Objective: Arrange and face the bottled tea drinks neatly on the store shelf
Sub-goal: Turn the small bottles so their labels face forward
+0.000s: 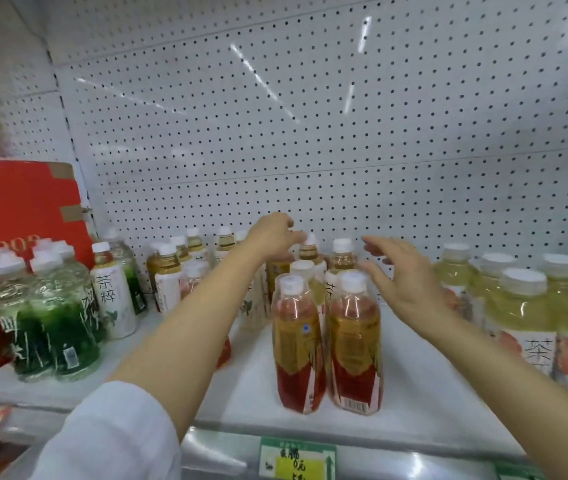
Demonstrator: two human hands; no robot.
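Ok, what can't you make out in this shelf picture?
All in the head view:
- Left hand: its fingers curl away at a back-row white-capped amber tea bottle; whether they grip it is hidden.
- Green-and-yellow paper price tag: cut off by the bottom edge, writing blurred.
- Pale yellow tea bottles with white labels: cut off by the right edge.
- Red cardboard box: cut off by the left edge.

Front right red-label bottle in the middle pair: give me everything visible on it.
The front right red-label bottle is clear plastic with a white screw cap, amber tea visible through the shoulder, and a wrap label gold above and red below. A barcode faces the camera near the base, so its back is turned outward. It stands upright near the shelf front, pressed against its twin on its left. Neither hand touches it; the right hand hovers open just behind.
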